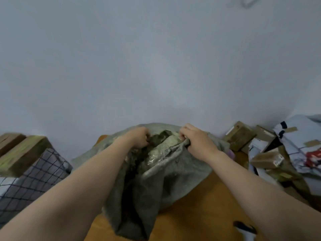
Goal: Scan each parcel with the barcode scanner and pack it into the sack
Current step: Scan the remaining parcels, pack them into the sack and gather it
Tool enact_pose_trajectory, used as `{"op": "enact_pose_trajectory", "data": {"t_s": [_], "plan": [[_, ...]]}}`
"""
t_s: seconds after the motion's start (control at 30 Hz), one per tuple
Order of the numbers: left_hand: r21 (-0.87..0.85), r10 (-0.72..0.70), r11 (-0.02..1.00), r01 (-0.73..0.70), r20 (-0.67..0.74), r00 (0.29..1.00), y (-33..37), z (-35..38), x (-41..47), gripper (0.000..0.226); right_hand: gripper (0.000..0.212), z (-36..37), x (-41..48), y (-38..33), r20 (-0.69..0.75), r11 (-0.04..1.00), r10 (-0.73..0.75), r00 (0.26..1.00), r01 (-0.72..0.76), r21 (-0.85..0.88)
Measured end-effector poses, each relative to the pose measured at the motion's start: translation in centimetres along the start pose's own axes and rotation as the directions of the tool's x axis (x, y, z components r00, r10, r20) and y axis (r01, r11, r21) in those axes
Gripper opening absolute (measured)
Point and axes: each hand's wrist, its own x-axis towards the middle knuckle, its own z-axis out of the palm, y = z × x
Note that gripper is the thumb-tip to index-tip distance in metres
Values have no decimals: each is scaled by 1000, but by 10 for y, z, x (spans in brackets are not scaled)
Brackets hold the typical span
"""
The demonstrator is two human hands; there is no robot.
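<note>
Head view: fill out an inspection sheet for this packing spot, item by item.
Surface: wooden table, with the sack lying on it.
Job's things: grey woven sack, mouth pulled open; a plastic-wrapped parcel shows inside. No scanner can be identified; a blurred dark object lies at the lower right.
Clutter: pile of parcels on the right; cardboard boxes on the left, beside a grid-patterned material.
Grippers: left hand and right hand each grip the sack's rim.
Cables: thin grey loop at the top edge; cannot tell if it is a cable.
Surroundings: plain pale wall.
</note>
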Motion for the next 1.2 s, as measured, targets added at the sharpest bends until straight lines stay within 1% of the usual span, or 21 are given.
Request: {"op": "enact_pose_trajectory", "data": {"t_s": [0.07,0.13,0.23,0.33,0.4,0.47,0.5,0.57,0.63,0.7,0.73,0.83,0.9,0.93,0.97,1.03,1.07,1.1,1.13,1.17,1.2], "plan": [[11,-95,995,96,-110,989,-3,-3,11,32,34,4,-10,2,136,1000,-11,991,12,-4],[-99,-209,977,188,-278,938,-3,-21,23,37,31,14,-21,2,314,998,-6,949,24,-54],[-263,-292,948,179,-495,818,2,-61,41,32,29,34,-39,6,579,989,94,810,-7,-150],[-268,-213,962,59,-594,775,6,-90,52,24,26,49,-57,7,732,967,196,653,-5,-254],[-184,-70,982,-45,-575,815,10,-95,54,24,19,55,-61,0,801,939,282,528,20,-343],[-49,109,987,-152,-487,867,15,-89,54,28,23,59,-60,-7,857,919,370,359,-9,-393],[-4,162,983,-181,-433,887,17,-83,54,33,29,60,-59,-8,863,913,396,314,-35,-406],[63,195,981,-184,-317,928,21,-64,56,50,40,59,-58,-6,845,907,415,337,-83,-413],[127,165,982,-143,-193,967,21,-40,60,65,53,54,-62,1,798,902,418,434,-100,-419],[203,114,975,-95,-89,989,15,-15,65,76,83,53,-69,15,726,896,403,557,-79,-437],[235,92,969,-80,-44,995,12,-3,66,80,101,53,-73,23,699,891,401,591,-76,-448],[293,53,954,-59,29,998,-1,28,71,94,130,54,-81,47,661,873,417,624,-73,-482],[328,60,942,-66,29,998,-11,44,75,103,135,56,-85,60,659,854,452,601,-78,-514],[347,72,935,-72,15,997,-15,51,78,105,135,60,-88,65,681,842,474,558,-61,-537],[360,82,930,-74,-9,997,-18,58,81,107,131,65,-91,71,715,835,499,490,-53,-547],[394,90,918,-57,-66,994,-21,68,84,110,107,80,-95,81,767,823,568,299,-175,-541],[414,79,910,-34,-92,993,-20,71,84,110,96,85,-94,82,796,818,572,200,-213,-534],[435,61,900,-4,-117,991,-18,73,82,110,94,91,-91,81,824,826,549,136,-234,-512],[457,43,889,27,-142,989,-14,76,79,109,96,94,-86,78,856,848,504,112,-254,-466],[477,36,878,52,-174,984,-9,78,73,103,96,96,-78,73,880,873,448,157,-290,-392],[478,60,877,52,-216,975,-2,80,66,95,93,98,-70,67,876,885,409,256,-345,-312]]}}
